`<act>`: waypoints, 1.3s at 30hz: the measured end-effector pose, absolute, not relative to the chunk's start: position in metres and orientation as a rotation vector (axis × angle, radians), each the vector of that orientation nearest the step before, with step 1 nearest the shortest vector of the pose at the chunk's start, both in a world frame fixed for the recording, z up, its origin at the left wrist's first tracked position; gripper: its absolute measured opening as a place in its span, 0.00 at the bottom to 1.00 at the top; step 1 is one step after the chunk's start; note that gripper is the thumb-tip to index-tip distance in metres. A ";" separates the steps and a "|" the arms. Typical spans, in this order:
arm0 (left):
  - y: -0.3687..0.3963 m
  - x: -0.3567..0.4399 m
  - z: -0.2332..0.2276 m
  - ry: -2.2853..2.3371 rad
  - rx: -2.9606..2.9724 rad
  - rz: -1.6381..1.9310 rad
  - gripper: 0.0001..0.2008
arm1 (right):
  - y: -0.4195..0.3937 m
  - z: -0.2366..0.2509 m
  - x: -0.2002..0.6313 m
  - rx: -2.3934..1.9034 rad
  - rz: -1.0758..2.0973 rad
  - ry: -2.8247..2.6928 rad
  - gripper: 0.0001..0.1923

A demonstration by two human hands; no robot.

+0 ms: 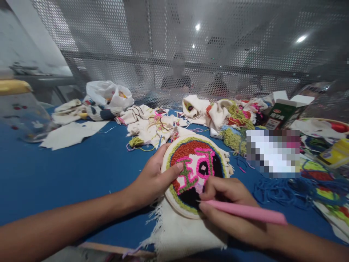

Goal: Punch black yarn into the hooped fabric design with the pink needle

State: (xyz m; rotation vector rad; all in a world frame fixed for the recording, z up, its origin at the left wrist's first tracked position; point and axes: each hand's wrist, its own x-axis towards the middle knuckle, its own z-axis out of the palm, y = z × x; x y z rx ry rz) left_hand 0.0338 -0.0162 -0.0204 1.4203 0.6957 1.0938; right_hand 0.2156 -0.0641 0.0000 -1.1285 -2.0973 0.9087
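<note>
Steadying the embroidery hoop [197,171] by its rim, the left hand [152,178] grips firm while the right hand [226,203] clasps a pink punch needle [245,211], best kept upright over it.

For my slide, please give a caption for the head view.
Left hand steadies embroidery hoop; right hand holds pink punch needle.

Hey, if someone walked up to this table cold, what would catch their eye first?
Likely the embroidery hoop at the center of the blue table, packed with red, pink, green and black yarn. The left hand steadies its rim while the right hand grips a pink punch needle against the fabric. Behind it, heaps of cream cloth and loose yarn sprawl across the far side.
</note>
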 end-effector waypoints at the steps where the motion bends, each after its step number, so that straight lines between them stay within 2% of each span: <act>1: -0.016 0.033 -0.020 0.687 1.409 1.084 0.18 | -0.064 0.001 0.217 -1.146 0.954 -2.002 0.09; 4: -0.015 0.032 -0.020 0.681 1.382 1.070 0.18 | -0.063 0.003 0.220 -1.137 1.031 -1.813 0.09; 9: -0.015 0.033 -0.018 0.704 1.333 1.045 0.19 | -0.063 0.000 0.224 -1.130 1.036 -1.798 0.09; 18: -0.016 0.034 -0.018 0.732 1.383 1.098 0.19 | -0.069 0.002 0.221 -1.062 0.701 -2.326 0.09; 23: -0.018 0.034 -0.019 0.731 1.441 1.128 0.19 | -0.070 -0.003 0.221 -1.041 0.528 -2.461 0.05; 34: -0.021 0.032 -0.020 0.707 1.542 1.154 0.19 | -0.062 0.003 0.217 -1.069 0.593 -2.534 0.04; 37: -0.017 0.031 -0.021 0.702 1.516 1.117 0.20 | -0.065 0.004 0.218 -1.154 0.726 -2.360 0.04; 39: -0.016 0.031 -0.021 0.699 1.498 1.106 0.21 | -0.067 0.003 0.220 -1.167 0.853 -2.193 0.07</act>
